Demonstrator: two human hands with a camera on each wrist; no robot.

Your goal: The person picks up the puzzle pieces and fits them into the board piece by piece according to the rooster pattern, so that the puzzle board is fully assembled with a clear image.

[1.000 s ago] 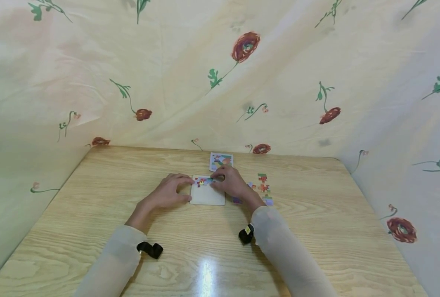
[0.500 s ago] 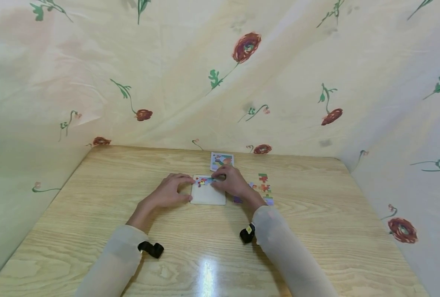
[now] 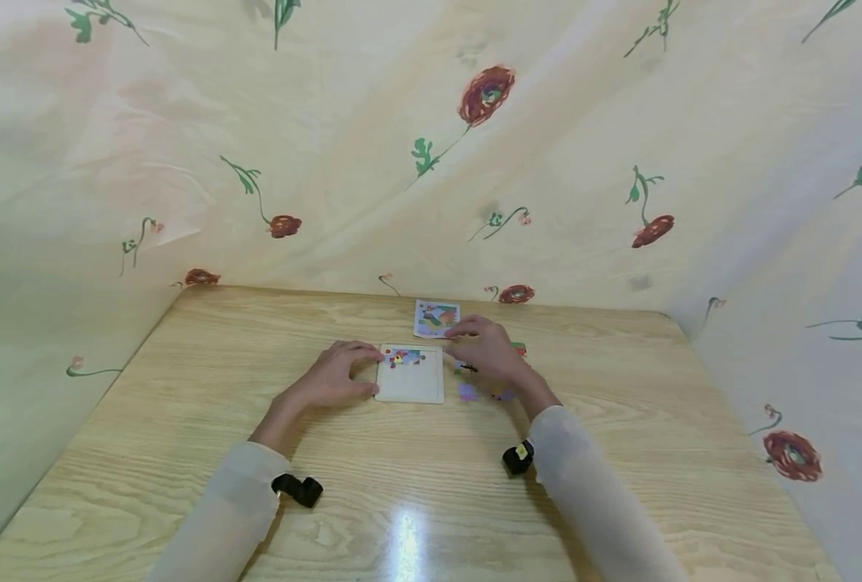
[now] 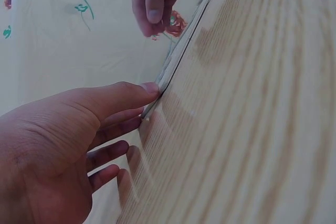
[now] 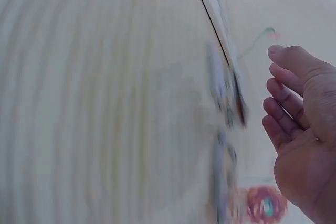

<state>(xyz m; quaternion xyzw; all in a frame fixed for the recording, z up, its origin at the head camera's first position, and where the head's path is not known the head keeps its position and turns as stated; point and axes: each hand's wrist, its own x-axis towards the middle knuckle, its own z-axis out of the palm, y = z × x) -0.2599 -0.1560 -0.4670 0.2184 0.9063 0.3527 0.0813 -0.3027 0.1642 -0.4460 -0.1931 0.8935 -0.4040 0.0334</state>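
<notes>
Head view: left hand [image 3: 332, 374] at puzzle board [image 3: 411, 384], right hand [image 3: 488, 349] empty

We see the left hand spread wide, thumb and fingertips touching the board's left edge; board lies flat on the tabletop [image 3: 358, 501]. Placed pieces [image 3: 405, 358] sit in its upper left. Right hand: fingers loosely bent, just right of the board, near the picture card [image 3: 437, 318]. We get loose pieces [image 3: 467, 392] right of the board, partly hidden by that arm. Floral cloth [image 3: 373, 121] behind.

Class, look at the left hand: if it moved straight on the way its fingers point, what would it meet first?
The left hand would probably meet the puzzle board first; its fingers look to be right at the board's left edge, though exact contact is hard to judge.
</notes>
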